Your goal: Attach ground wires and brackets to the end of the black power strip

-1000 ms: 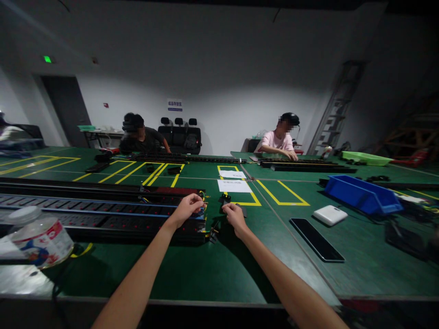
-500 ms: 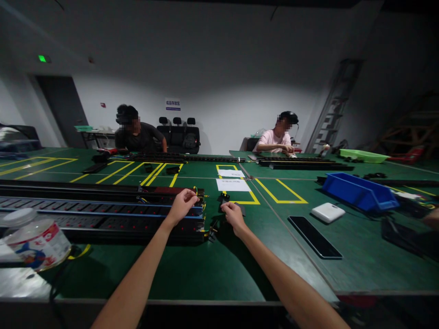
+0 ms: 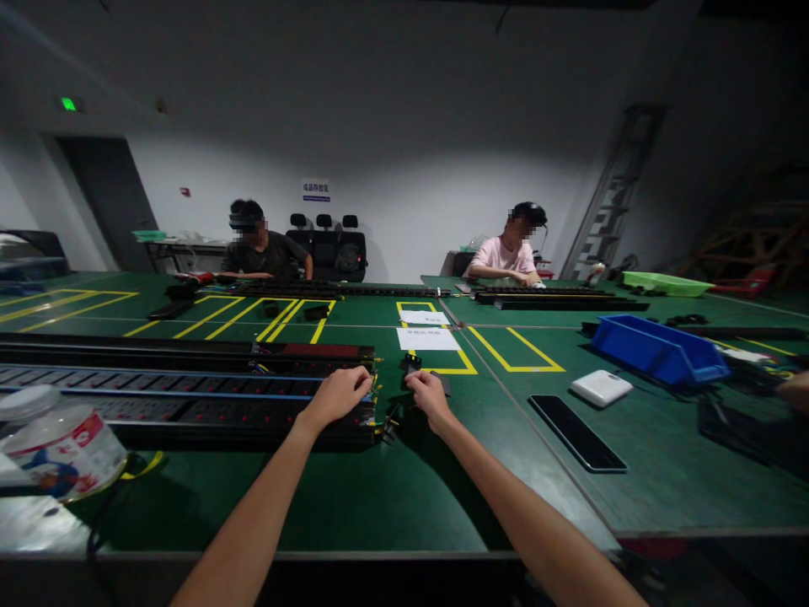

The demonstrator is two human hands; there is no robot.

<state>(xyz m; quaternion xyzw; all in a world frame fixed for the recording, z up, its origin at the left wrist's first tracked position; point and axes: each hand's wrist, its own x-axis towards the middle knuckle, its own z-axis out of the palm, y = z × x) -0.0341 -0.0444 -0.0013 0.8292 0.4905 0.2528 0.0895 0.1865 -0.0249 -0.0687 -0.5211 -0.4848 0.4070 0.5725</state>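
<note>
Several long black power strips [image 3: 253, 413] with red dots along them lie side by side at the left, short wires [image 3: 377, 389] coming out of their right ends. Over these ends is my left hand [image 3: 341, 393], fingers pinched together beside the wires; what is between the fingertips is hidden. Just right of the strip ends, my right hand [image 3: 430, 394] pinches at a small black part [image 3: 412, 364], whose lower portion the fingers cover. A dark flat piece [image 3: 443, 384] shows behind that hand. Small black pieces with wires [image 3: 390, 423] lie below, between the hands.
A clear plastic jar [image 3: 63, 447] stands at the left front. To the right are a phone [image 3: 578, 432], a white box [image 3: 602, 388] and a blue bin [image 3: 657, 350]. Paper sheets [image 3: 428, 339] lie ahead. Two people sit across the green table [image 3: 354, 506]; part of another hand shows at the right edge.
My left hand has moved down and slightly right, from the upper strip's end to the wires lower down. My right hand has stayed almost in place.
</note>
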